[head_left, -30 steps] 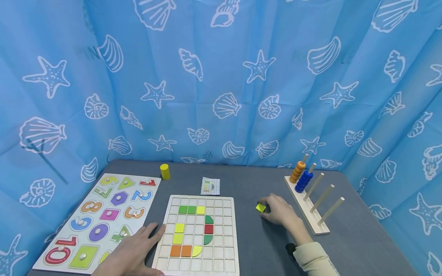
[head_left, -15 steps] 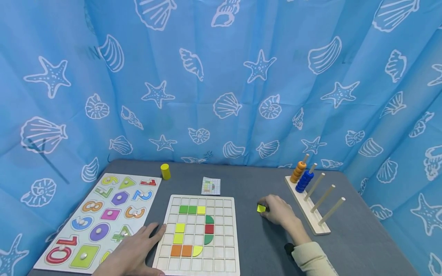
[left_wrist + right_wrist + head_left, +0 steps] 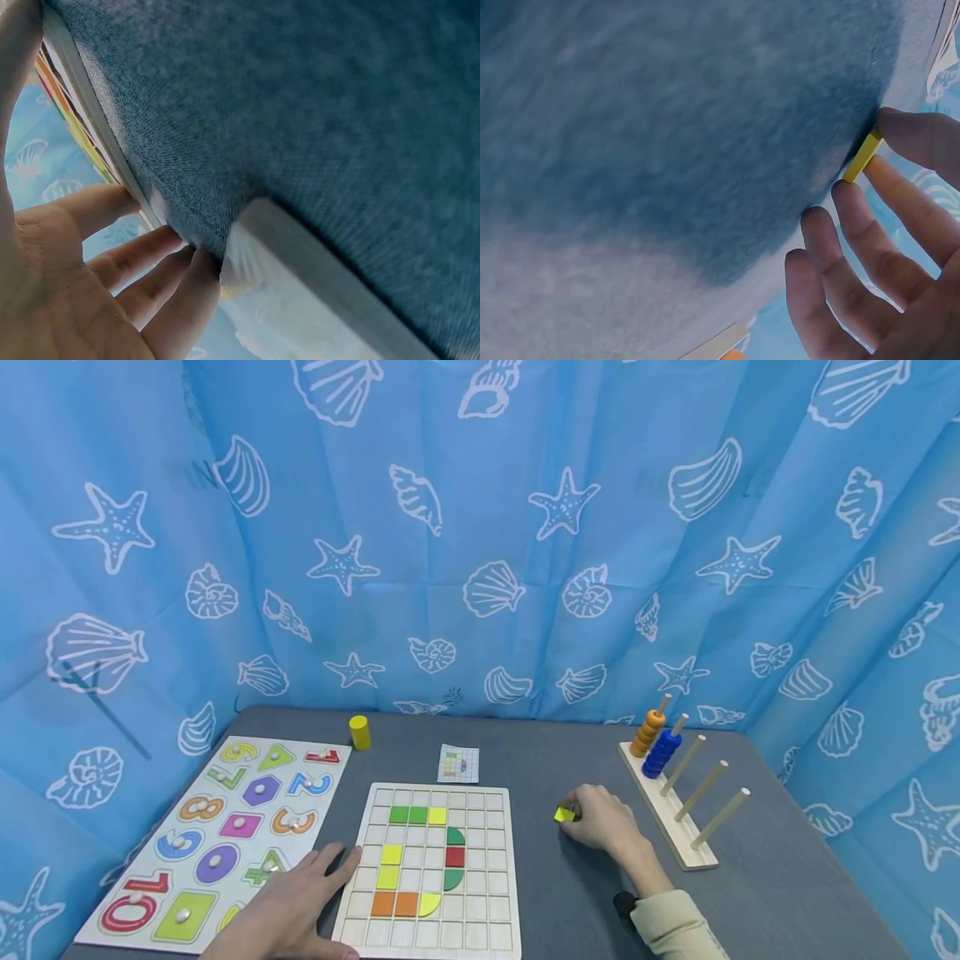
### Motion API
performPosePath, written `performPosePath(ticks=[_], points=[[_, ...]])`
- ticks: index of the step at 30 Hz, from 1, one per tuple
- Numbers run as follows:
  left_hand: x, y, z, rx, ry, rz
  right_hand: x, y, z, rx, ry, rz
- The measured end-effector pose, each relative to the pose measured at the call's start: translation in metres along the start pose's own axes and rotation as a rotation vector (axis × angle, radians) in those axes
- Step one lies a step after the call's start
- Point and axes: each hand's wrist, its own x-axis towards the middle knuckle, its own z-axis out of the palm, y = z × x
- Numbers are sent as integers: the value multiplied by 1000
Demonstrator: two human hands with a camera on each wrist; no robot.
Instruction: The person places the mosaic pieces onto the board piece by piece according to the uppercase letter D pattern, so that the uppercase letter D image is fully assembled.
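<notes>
A pale wooden grid board lies at the front of the table, with green, yellow, red and orange tiles in some of its cells. My left hand rests at the board's left edge, fingers spread and fairly straight; the left wrist view shows this hand with its fingertips down by the board edges. To the right of the grid, my right hand pinches a small yellow tile low over the table. Seen from the right wrist, the tile sits between thumb and fingertips, near the cloth.
Left of the grid lies a number-and-shape puzzle board. A yellow cylinder and a small printed pattern card are behind. At right stands a wooden peg rack with orange and blue beads. A blue shell-print curtain surrounds the table.
The yellow tile in my right hand has tilted flatter and come slightly lower. My left hand stays in place at the board's edge.
</notes>
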Motion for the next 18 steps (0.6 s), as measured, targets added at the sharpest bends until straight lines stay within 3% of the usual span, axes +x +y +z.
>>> performPosePath(ticks=[18], points=[[0, 1, -1, -5, -3, -12, 4, -27, 4, 1, 0, -5]])
